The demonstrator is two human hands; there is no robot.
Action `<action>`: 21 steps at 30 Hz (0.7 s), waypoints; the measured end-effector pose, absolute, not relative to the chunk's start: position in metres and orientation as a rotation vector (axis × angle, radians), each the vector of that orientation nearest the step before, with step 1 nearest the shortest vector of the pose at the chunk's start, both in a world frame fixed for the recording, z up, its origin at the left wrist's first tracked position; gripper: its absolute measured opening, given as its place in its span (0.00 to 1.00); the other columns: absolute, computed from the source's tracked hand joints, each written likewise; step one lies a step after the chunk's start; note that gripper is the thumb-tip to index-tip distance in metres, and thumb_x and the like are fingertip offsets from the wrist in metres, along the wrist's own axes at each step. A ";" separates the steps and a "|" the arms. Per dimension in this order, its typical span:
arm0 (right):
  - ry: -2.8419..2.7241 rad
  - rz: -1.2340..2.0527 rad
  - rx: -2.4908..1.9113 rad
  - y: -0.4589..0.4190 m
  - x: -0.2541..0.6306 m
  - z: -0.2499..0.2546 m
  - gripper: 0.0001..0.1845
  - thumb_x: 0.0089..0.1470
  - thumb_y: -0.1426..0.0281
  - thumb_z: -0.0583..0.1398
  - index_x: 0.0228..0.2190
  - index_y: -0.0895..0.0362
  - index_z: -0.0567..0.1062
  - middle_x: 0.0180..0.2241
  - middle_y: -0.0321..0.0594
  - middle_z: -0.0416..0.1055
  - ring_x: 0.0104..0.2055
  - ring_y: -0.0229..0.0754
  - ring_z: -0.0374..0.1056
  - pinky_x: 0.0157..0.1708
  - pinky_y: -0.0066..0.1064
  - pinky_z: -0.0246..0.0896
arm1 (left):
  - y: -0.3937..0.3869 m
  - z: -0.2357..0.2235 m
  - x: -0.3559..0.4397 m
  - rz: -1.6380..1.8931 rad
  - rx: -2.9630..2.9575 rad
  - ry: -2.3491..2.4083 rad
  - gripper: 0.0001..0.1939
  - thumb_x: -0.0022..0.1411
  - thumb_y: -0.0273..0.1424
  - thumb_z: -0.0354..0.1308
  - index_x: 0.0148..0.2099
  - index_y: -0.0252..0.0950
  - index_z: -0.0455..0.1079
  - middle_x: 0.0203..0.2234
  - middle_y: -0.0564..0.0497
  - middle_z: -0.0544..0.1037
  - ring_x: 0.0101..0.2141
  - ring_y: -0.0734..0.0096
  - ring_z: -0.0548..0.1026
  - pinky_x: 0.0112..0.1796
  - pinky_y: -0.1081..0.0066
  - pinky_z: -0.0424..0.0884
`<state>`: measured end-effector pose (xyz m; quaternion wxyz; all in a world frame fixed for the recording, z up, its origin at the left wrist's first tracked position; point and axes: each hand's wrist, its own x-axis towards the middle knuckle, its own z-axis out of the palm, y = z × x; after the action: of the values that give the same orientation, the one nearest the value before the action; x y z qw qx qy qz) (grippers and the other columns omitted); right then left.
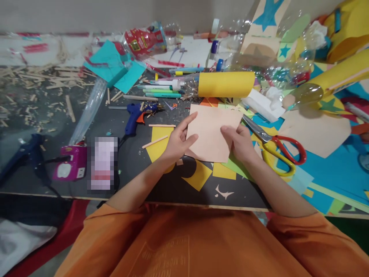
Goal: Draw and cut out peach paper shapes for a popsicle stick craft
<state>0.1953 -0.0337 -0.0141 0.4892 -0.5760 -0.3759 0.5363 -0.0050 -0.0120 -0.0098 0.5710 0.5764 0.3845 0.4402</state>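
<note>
A pale peach sheet of paper point(210, 132) is held up above the table between both hands. My left hand point(181, 137) grips its left edge, thumb on the front and fingers partly behind. At the right edge, my right hand point(238, 140) pinches the same sheet with its thumb on top. Scissors point(269, 140) with red and yellow handles lie just right of my right hand. Beneath and around the sheet are yellow paper scraps point(198, 175) and a green piece. Two thin sticks point(155, 141) rest by a yellow piece near my left hand.
A blue glue gun point(134, 115) lies left of the hands, near a purple power box point(70, 163). Behind are markers point(163, 91), a yellow-wrapped bottle point(226, 84) and clear plastic bottles. Wood bits litter the left; blue paper point(328, 169) spreads at right.
</note>
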 end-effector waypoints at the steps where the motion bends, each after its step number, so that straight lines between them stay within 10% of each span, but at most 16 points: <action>1: -0.882 1.315 -1.400 -0.032 0.195 -0.016 0.17 0.42 0.55 0.68 0.29 0.54 0.76 0.28 0.36 0.76 0.30 0.43 0.72 0.32 0.36 0.68 | -0.012 -0.009 -0.005 1.034 1.306 0.907 0.36 0.57 0.44 0.64 0.65 0.43 0.58 0.60 0.44 0.70 0.57 0.56 0.70 0.52 0.62 0.71; 9: -0.833 1.377 -1.350 -0.035 0.202 -0.017 0.17 0.38 0.56 0.71 0.27 0.54 0.77 0.26 0.34 0.78 0.26 0.40 0.71 0.28 0.33 0.67 | -0.004 -0.006 -0.006 0.862 1.052 1.051 0.20 0.52 0.44 0.66 0.42 0.36 0.71 0.26 0.52 0.79 0.27 0.69 0.77 0.28 0.73 0.72; 21: -0.900 1.515 -1.266 -0.032 0.204 -0.011 0.19 0.39 0.56 0.71 0.32 0.54 0.78 0.19 0.31 0.73 0.16 0.35 0.64 0.14 0.27 0.57 | 0.002 -0.006 -0.013 0.882 1.067 1.088 0.21 0.52 0.45 0.66 0.44 0.36 0.73 0.23 0.53 0.79 0.23 0.70 0.76 0.24 0.75 0.69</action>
<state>0.2044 -0.0317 -0.0112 0.4670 -0.5160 -0.3669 0.6172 -0.0133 0.0023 -0.0061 0.6369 0.4672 0.4763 0.3862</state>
